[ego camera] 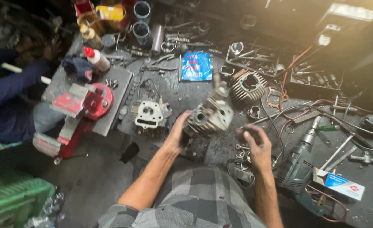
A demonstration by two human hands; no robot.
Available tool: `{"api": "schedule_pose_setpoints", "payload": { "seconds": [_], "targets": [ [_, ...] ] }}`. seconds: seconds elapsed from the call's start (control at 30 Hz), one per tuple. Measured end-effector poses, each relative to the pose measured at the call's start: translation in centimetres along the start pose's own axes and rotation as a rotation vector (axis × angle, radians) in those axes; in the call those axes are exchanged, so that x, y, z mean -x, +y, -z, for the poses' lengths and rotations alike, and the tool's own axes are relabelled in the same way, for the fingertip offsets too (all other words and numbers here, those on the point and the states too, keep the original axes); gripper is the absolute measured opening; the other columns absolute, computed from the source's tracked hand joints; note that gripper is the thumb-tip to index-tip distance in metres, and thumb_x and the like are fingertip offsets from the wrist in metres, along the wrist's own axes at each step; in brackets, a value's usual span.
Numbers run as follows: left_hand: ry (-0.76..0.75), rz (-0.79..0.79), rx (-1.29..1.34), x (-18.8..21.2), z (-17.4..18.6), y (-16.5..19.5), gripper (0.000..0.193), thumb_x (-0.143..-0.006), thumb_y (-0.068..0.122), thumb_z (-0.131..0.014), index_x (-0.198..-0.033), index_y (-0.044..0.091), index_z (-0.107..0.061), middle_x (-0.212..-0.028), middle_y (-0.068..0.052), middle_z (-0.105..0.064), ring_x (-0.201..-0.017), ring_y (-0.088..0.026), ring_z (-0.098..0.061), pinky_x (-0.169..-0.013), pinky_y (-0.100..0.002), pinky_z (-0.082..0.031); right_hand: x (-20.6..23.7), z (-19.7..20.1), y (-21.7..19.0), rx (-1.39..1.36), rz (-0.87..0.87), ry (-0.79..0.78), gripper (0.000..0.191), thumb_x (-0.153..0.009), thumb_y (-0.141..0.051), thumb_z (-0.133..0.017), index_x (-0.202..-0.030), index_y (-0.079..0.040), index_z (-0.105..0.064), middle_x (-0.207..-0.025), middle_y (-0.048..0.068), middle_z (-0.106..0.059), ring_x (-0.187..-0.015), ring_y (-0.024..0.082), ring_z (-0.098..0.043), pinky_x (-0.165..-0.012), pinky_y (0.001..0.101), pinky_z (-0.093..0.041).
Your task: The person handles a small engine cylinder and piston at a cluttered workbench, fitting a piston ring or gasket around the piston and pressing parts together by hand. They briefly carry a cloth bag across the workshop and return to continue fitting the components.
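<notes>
Right hand loosely curled, seemingly empty; left hand grips finned cylinder head.

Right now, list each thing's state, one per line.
Left hand: gripping the finned engine part, lifted.
Right hand: fingers curled, apart from it.
Cylinder: lying, bore open.
Drill: lying, untouched.
Vise: nothing clamped.

I sit over a dark, grimy floor; warm light glares in from my upper right, leaving the far edge in shadow.
</notes>
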State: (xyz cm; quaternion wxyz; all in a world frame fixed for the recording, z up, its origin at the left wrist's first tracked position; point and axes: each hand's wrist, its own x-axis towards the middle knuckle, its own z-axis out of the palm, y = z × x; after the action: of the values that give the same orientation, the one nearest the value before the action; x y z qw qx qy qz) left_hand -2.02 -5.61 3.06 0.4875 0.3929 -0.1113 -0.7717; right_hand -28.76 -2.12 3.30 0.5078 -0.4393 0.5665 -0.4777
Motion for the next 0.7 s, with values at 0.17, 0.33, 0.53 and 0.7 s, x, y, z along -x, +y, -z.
{"api": "schedule_pose_setpoints", "payload": {
  "seconds": [0.17,0.33,0.53,0.7],
  "targets": [
    [-0.111,0.132,-0.073,2.2,0.5,-1.9,0.03,-0.103,0.036,-0.057,-0.116,0.012,-0.07,-0.11,-0.004,-0.073,-0.098,-0.016,-0.071,-0.082,-0.035,-0.058,-1.7,-1.8,-3.4,0.196,0.619,-0.129,0.066,-0.112,-0.044,-0.049,-0.158,0.002,-0.033,-0.162,0.02,-0.039,-0.153,0.028,-0.038,-0.127,0.0436,-0.03],
    [-0.126,0.372,-0.076,3.0,0.8,-2.6,0.033,-0.105,0.038,-0.052,-0.116,0.013,-0.069,-0.108,-0.003,-0.074,-0.092,-0.014,-0.071,-0.075,-0.03,-0.061,-2.0,-0.3,-4.7,0.287,0.5,-0.462,0.075,-0.103,-0.056,-0.04,-0.15,0.001,-0.049,-0.138,0.014,-0.064,-0.132,0.023,-0.06,-0.116,0.0349,-0.042],
    [-0.264,0.374,-0.402,2.5,3.0,-2.4,0.045,-0.112,0.04,-0.041,-0.105,0.007,-0.071,-0.074,-0.003,-0.067,-0.048,-0.008,-0.051,-0.038,-0.024,-0.038,-0.5,-0.9,-1.9,0.059,0.164,-0.39,0.058,-0.105,-0.041,-0.043,-0.14,0.004,-0.056,-0.125,0.011,-0.066,-0.113,0.018,-0.061,-0.1,0.0307,-0.048],
    [-0.251,0.448,-0.613,1.6,4.5,-3.1,0.073,-0.108,0.048,-0.014,-0.089,0.003,-0.068,-0.062,-0.009,-0.069,-0.044,-0.01,-0.056,-0.038,-0.024,-0.038,0.4,-2.3,-1.4,-0.198,-0.277,-0.281,0.052,-0.106,-0.035,-0.041,-0.137,0.004,-0.056,-0.124,0.008,-0.067,-0.11,0.017,-0.062,-0.096,0.032,-0.049]
  ]
}}
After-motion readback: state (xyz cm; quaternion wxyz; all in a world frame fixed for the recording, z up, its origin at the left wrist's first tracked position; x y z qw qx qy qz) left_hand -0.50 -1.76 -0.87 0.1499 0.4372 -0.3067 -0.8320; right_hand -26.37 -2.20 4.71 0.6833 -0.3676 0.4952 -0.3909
